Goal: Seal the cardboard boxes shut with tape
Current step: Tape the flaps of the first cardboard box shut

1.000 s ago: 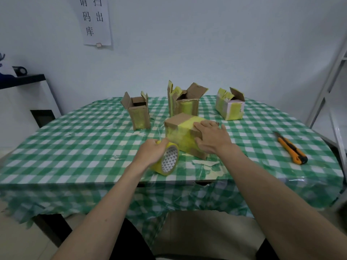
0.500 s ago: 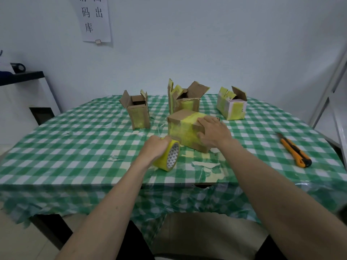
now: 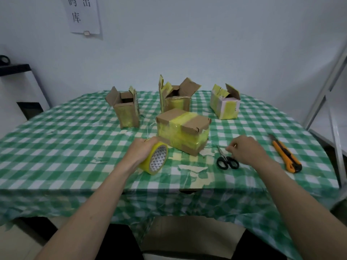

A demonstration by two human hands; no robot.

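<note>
Head view: near the bench's front edge, left hand (image 3: 142, 149) fingers clamp the tape roll (image 3: 155, 158) beside the taped box (image 3: 183, 131), while right hand (image 3: 245, 150) fingers curl, empty, over scissors (image 3: 226, 160), likely to cut the strip.

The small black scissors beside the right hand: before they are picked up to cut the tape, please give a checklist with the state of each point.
1. Small black scissors lie free on the green checked tablecloth: ok.
2. Right hand is at the scissors, holding nothing clearly: ok.
3. Left hand grips the yellow tape roll: ok.
4. Tape strip stretched from roll to the closed cardboard box: cannot tell.
5. Box flaps closed under yellow tape: ok.
6. Orange utility knife is apart from the right hand: ok.
</note>
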